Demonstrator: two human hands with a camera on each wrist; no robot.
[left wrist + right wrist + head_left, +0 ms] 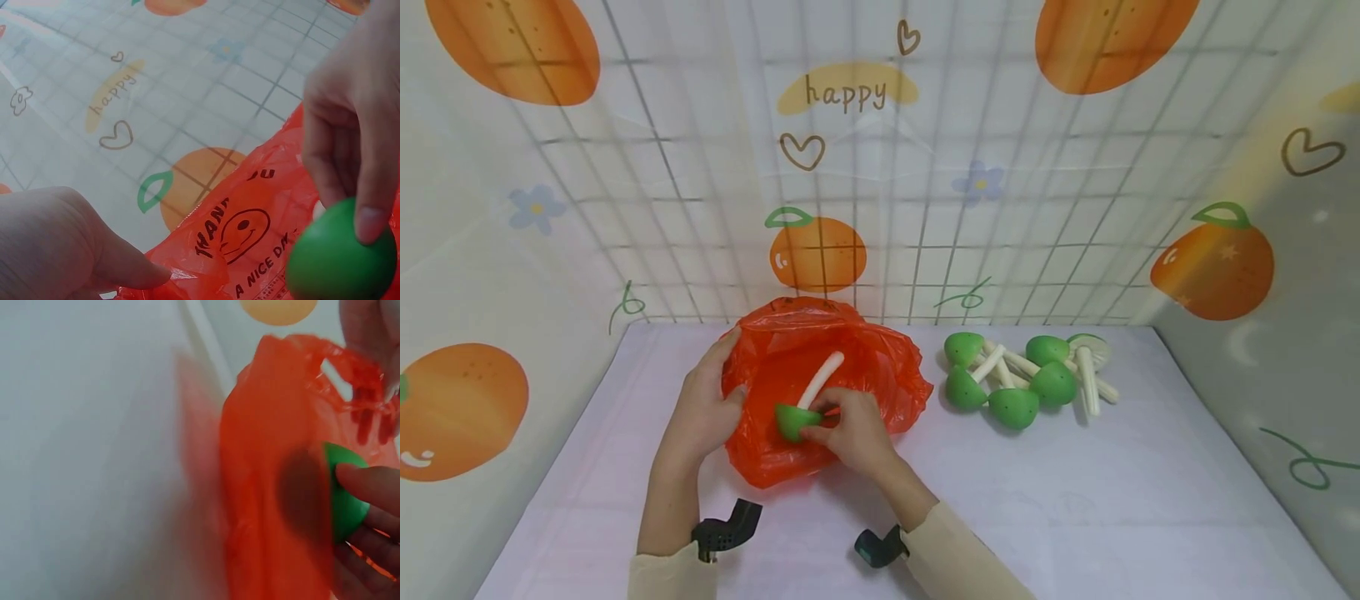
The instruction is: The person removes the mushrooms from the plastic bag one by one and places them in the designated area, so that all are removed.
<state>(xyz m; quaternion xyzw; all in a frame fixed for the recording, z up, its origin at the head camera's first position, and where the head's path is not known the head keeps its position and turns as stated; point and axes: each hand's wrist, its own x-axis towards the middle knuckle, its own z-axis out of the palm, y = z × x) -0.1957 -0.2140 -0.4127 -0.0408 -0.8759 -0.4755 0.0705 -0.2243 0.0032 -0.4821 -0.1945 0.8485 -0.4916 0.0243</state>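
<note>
right hand [853, 429] pinching green mushroom [797, 419] by its cap, white stem angled up-right into orange bag [790, 350]; left hand [703, 408] gripping bag's near rim.

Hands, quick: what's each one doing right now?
Left hand: grips the orange bag at its rim.
Right hand: holds the green toy mushroom.

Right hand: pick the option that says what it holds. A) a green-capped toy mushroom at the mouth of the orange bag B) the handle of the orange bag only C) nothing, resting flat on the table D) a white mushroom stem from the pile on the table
A: the right hand grips the green-capped toy mushroom by its cap at the open mouth of the orange bag, which the left hand holds by its rim.
</note>
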